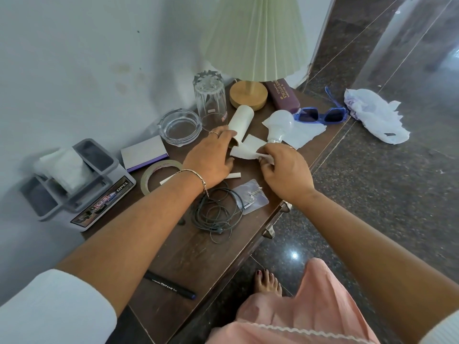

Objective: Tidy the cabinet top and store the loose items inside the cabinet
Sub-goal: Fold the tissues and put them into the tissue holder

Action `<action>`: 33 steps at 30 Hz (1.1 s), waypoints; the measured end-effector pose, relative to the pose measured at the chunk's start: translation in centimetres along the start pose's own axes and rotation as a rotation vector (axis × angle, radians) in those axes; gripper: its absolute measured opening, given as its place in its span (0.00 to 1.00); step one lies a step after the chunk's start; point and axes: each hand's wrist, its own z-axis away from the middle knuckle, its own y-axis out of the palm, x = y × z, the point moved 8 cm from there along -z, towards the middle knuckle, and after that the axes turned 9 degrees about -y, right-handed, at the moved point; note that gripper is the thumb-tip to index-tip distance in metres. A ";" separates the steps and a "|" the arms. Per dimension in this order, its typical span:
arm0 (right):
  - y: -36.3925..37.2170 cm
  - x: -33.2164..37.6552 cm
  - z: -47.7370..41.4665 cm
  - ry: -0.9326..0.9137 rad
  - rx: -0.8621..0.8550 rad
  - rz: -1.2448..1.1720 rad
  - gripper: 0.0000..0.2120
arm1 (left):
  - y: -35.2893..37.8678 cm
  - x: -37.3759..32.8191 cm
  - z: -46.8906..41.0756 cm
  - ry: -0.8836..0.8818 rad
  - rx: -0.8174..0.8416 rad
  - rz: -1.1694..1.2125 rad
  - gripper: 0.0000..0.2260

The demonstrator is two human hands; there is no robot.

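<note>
A dark wooden cabinet top point(198, 254) is strewn with loose items. My left hand point(211, 157) lies at the near end of a cardboard tube point(242, 122), fingers closed around it. My right hand point(285, 170) pinches a scrap of white paper point(244, 152). A white light bulb point(279, 127) rests on a tissue point(305, 132) just beyond. A tangled dark cable point(216, 214), a clear adhesive hook point(250, 198), a tape roll point(159, 173) and a black pen point(169, 285) lie nearer me.
A lamp point(248, 94), upturned glass point(211, 100), glass ashtray point(180, 126), maroon spectacle case point(282, 95) and blue sunglasses point(320, 115) stand at the back. A grey organiser point(74, 175) sits on a box at left. A plastic bag point(375, 115) lies on the granite floor.
</note>
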 end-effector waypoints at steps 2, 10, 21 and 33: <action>-0.4 -0.2 0.3 0.034 -0.046 -0.061 0.07 | 0.0 0.0 0.0 -0.006 0.005 0.008 0.27; -1.7 -0.8 1.0 0.242 -0.204 -0.361 0.06 | -0.2 -0.3 0.3 -0.019 0.003 0.031 0.28; 0.0 1.0 1.2 0.516 -0.366 -0.859 0.04 | -0.3 1.5 3.0 -0.581 -0.071 0.998 0.13; 3.1 8.8 0.4 0.546 -0.216 -1.259 0.05 | -1.4 4.3 7.5 -0.768 0.137 1.820 0.06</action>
